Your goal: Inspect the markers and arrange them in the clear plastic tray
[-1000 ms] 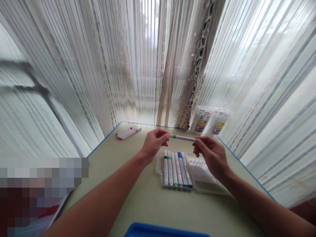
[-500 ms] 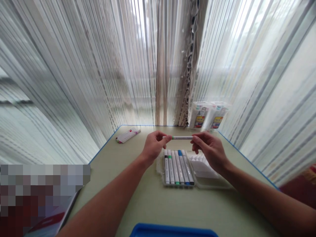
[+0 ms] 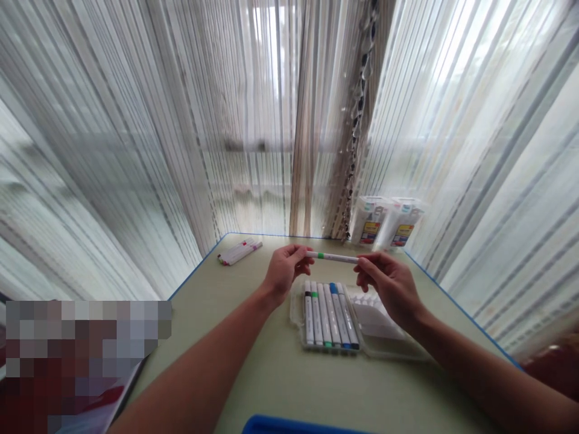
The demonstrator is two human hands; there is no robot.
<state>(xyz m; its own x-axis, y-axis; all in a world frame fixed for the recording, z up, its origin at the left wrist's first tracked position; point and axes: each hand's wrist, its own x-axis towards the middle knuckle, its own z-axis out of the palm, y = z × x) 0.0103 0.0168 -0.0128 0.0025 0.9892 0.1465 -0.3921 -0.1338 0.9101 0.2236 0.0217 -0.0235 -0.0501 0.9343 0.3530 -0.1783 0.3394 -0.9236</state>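
While both hands hold it up over the desk (image 3: 253, 374), the white marker (image 3: 339, 258) lies almost level in the air, its green band showing close to the left hand (image 3: 283, 271). That hand's grip is closed on one end, thumb and fingers pinching, and the right hand (image 3: 392, 289) has its own grip shut on the other end, so the barrel spans the gap between them!

Just below, on the desk, sits the open case (image 3: 296, 316), and what a neat row it carries: white markers (image 3: 326, 316) side by side, with black, green and blue bands or ends showing. Its clear lid (image 3: 391, 343) is folded out flat beside them, partly under the right forearm.

Farther back on the person's left, a small bunch of loose markers (image 3: 239, 252) lies slanted, tips of red, green and purple on view. Over on the far right, two clear packs (image 3: 388, 223) stand upright side by side, labels facing out, close to the striped curtains (image 3: 244, 120). And down at the near edge, part of a blue object (image 3: 298, 425) peeks in.
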